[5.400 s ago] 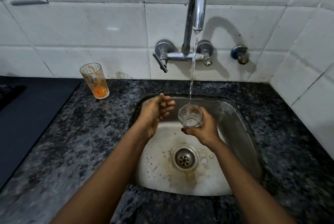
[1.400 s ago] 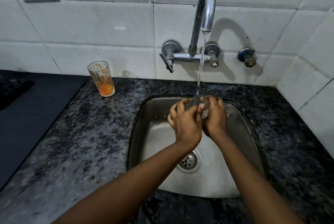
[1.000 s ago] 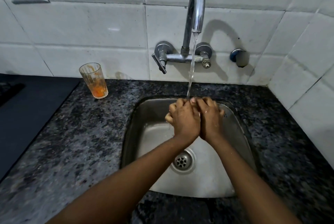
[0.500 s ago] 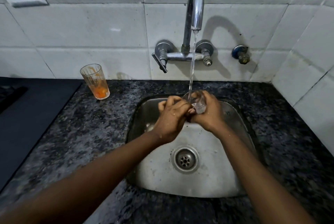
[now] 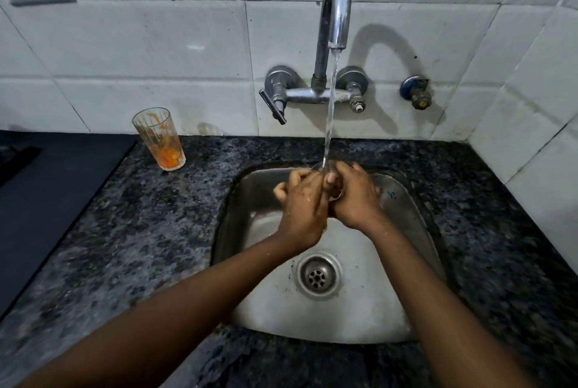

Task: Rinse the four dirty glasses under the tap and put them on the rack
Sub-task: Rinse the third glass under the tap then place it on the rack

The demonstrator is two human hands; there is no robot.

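Right hand (image 5: 353, 197) curled round a clear glass (image 5: 335, 193), keeping it in the stream (image 5: 330, 106) from the tap (image 5: 336, 3) over the sink (image 5: 403, 200), so runoff drains away. Left hand (image 5: 301, 200) pressed against it with fingers curled at the glass, probably rubbing the wall; actual grip not visible. Glass almost wholly hidden between the hands, only a sliver showing. Farther out, on the tabletop (image 5: 156, 231) by the tiled wall, a dirty glass (image 5: 159, 139) with orange residue, upright, well apart, waiting. No rack in view. Compared with half a second ago: hands drawn closer together, the glass more covered, the dirty glass unmoved.
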